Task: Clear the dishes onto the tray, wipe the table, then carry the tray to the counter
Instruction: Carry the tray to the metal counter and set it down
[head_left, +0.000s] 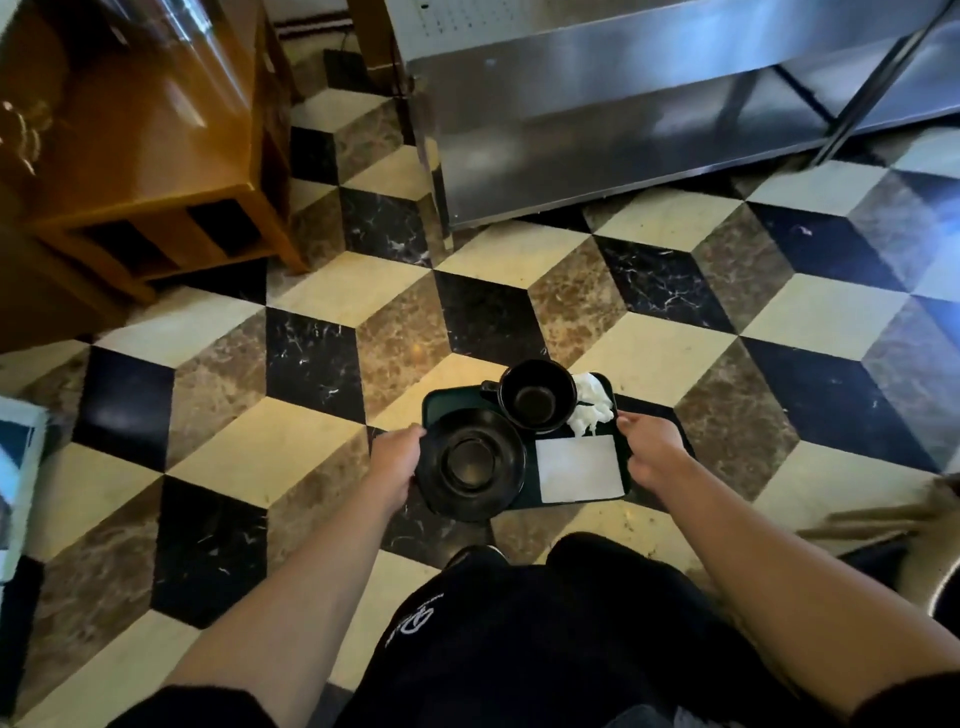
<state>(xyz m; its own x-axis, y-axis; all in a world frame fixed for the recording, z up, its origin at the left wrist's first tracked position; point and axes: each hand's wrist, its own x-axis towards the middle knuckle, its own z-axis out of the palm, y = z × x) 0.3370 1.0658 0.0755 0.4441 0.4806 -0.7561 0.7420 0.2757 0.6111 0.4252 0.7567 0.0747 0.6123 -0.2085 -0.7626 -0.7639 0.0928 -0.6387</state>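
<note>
I hold a dark green tray (451, 403) level above the floor, in front of my body. My left hand (396, 460) grips its left edge and my right hand (650, 451) grips its right edge. A black saucer (471, 463) lies on the tray's near left, overhanging the edge. Behind it stands a black cup (536, 395). A crumpled white napkin (591, 404) lies at the tray's far right. A flat white cloth (579, 468) rests at the near right.
A stainless steel counter (649, 104) with a lower shelf stands ahead and to the right. A wooden cabinet (145, 156) is at the far left. The floor (311, 358) has a cube pattern of cream, brown and black tiles. Chair parts (883, 525) show at the right edge.
</note>
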